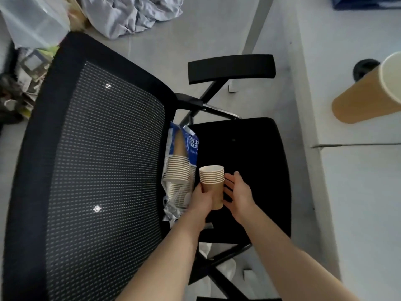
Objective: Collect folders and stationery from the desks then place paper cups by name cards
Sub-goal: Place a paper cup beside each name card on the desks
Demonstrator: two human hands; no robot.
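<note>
My left hand [200,197] grips a short stack of brown paper cups [213,185] with white insides, upright above the black chair seat [249,170]. My right hand [237,193] is open just right of the stack, its fingers straight and near the cups' side. A longer stack of cups [176,171] lies in a torn blue and clear plastic bag [192,146] at the back of the seat. One brown paper cup [368,92] stands on the white desk [358,192] at the right.
The chair's black mesh backrest [97,170] fills the left side, and its armrest [231,68] lies ahead. Crumpled grey cloth [132,14] and plastic bags [32,20] lie on the floor beyond. The desk edge runs along the right.
</note>
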